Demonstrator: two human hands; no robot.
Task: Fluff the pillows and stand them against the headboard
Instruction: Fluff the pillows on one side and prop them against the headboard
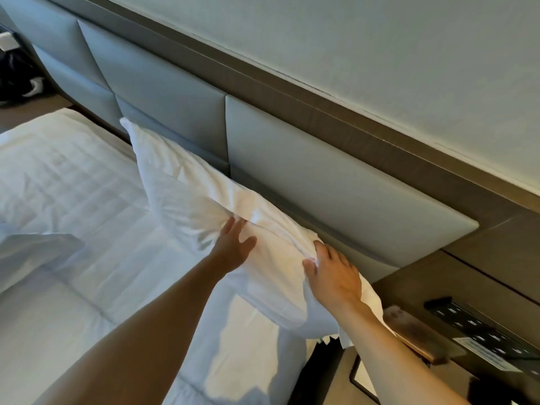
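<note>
A white pillow [187, 188] stands on its long edge, leaning against the grey padded headboard [321, 176]. My left hand [233, 244] lies flat on the pillow's front face with fingers spread. At the near top corner, my right hand [333, 273] pinches the pillowcase fabric between thumb and fingers. A second white pillow [58, 159] lies flat on the bed to the left, near the headboard.
White striped bedding [87, 258] covers the bed, with a rumpled fold at the left. To the right is a dark wooden bedside table [467, 273] with a black switch panel [482, 334]. A dark bag [17, 77] sits on the floor at far left.
</note>
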